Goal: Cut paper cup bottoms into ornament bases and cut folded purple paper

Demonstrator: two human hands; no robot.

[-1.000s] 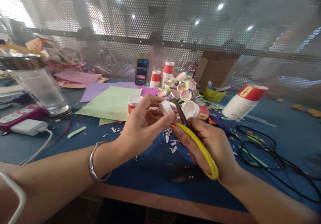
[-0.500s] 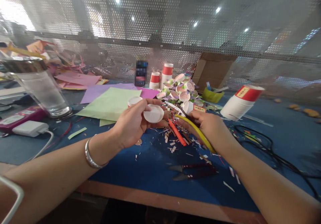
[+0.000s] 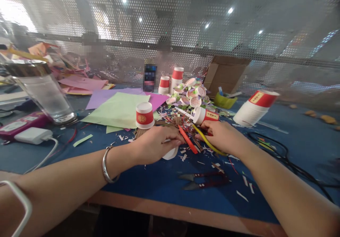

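Note:
My left hand is palm down low over the scraps, fingers curled and closed on a shallow white paper round, which shows below the thumb. How the fingertips grip it is partly hidden. My right hand is closed around a yellow-handled tool, its far end lost among the scraps. Between the hands lies an orange-red stick-shaped tool. A red and white paper cup stands upside down behind my left hand. Another paper cup lies on its side beyond my right hand.
Thread snips lie near the table's front edge. Paper flower pieces are heaped behind the scraps. Coloured sheets and a glass bottle are on the left. A tilted cup stack and black cable are on the right.
My left hand has lowered and turned palm down, carrying the white round down toward the scraps. The upright cup behind is now uncovered. My right hand has shifted slightly, still holding the yellow-handled tool.

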